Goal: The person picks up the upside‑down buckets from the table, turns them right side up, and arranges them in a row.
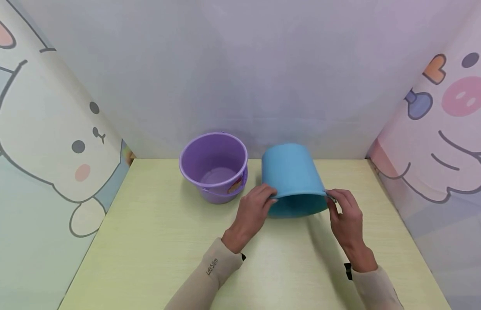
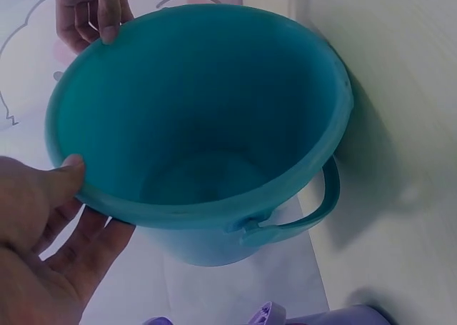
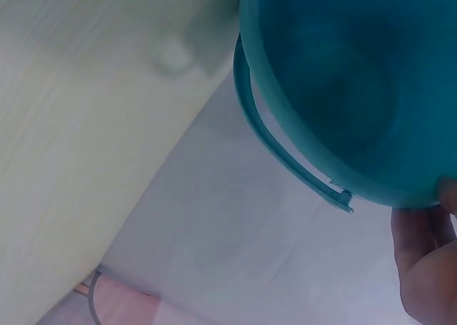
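A blue bucket (image 1: 290, 168) lies tipped toward the person, its mouth facing the front of the table. My left hand (image 1: 254, 210) pinches the left side of its rim, thumb over the inside edge and fingers outside, as the left wrist view shows. At the right side of the rim, my right hand (image 1: 346, 219) grips with thumb and fingers. The bucket's blue handle (image 3: 285, 161) hangs along the underside of the rim. Nothing shows inside the bucket (image 2: 207, 125). Left of it, apart from it, a purple bucket (image 1: 213, 150) stands upright with its handle lowered.
The pale wood-grain table (image 1: 147, 241) meets a plain grey backdrop (image 1: 240, 77) just behind both buckets. Cartoon-printed sheets, one on the left (image 1: 42, 129) and one on the right (image 1: 457, 163), border the table's sides.
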Available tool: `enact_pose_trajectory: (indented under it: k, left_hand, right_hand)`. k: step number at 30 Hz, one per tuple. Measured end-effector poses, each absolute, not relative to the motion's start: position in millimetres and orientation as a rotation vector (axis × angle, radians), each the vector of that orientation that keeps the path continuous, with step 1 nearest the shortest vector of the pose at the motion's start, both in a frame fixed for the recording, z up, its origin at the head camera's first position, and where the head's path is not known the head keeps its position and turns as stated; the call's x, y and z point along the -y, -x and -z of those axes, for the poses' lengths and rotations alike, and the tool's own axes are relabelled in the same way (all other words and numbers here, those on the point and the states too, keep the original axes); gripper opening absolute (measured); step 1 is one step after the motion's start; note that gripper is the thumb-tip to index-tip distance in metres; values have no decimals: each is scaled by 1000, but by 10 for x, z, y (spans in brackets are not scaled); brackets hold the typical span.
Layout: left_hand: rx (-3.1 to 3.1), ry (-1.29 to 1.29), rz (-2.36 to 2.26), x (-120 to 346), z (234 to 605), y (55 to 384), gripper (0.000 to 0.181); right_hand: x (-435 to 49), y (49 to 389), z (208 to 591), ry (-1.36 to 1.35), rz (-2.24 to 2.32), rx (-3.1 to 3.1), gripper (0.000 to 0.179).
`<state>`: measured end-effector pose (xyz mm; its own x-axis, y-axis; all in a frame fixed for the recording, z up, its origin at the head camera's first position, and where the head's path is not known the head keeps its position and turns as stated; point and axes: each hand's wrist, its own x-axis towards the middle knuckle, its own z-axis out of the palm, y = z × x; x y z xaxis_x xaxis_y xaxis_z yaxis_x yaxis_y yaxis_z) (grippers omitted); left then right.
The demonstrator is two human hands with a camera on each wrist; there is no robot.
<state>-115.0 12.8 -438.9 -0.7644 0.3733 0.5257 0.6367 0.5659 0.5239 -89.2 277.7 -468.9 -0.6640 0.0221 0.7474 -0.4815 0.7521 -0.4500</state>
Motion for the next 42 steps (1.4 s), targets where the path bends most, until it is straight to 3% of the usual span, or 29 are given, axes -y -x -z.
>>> enact_pose_trajectory:
  k: [10, 23, 27, 42]
  left_hand:
    - [2455, 795, 1071, -135, 4362, 1165, 15]
    - [2479, 780, 1055, -125, 4353, 1165, 14]
    - [2476, 776, 1052, -125, 4359, 1169, 14]
    - [2482, 757, 1073, -112, 4347, 1152, 15]
  right_hand:
    - [-2779, 886, 4805, -226, -914, 2117, 37]
    - [-2690, 674, 5123, 592, -1639, 2180, 62]
    - [-2711, 677, 5158, 697, -1986, 2210, 66]
    - [-2728, 754, 5163, 605, -2174, 2282, 36]
